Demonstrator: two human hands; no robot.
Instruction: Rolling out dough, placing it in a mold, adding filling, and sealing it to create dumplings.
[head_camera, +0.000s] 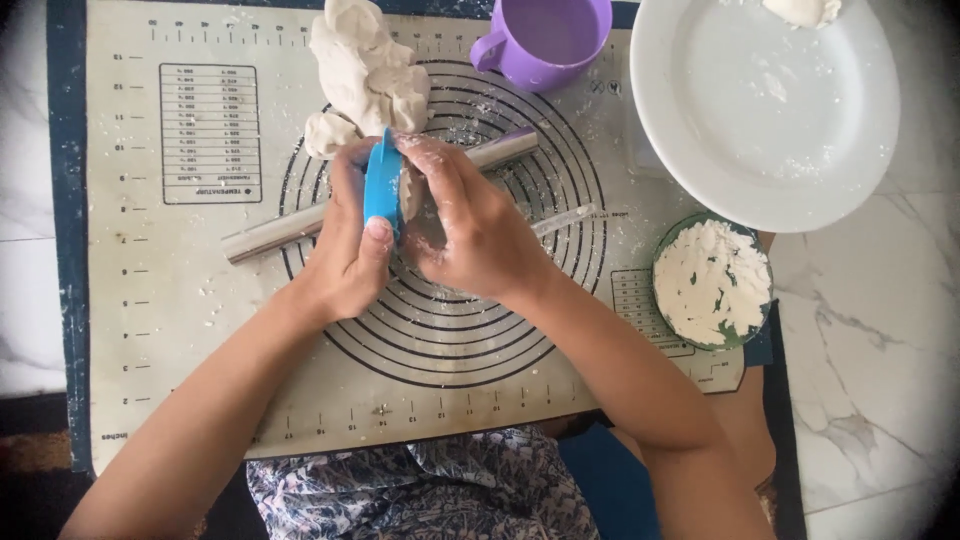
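Note:
My left hand (345, 245) grips a blue plastic scraper (382, 185) upright, thumb pressed on its lower edge. My right hand (470, 225), dusted with flour, holds a small piece of white dough (410, 192) against the scraper's blade. Both hands hover over the ringed circle of a cream baking mat (180, 300). A large lump of white dough (365, 65) lies just beyond the hands, with a smaller ball (325, 133) at its left. A metal rolling pin (275, 232) lies slanted under the hands.
A purple mug (545, 40) stands at the mat's far edge. A white plate (765, 110) with a bit of dough on its rim sits at the right. A green bowl of flour (712, 282) is at the mat's right edge. Marble floor surrounds the mat.

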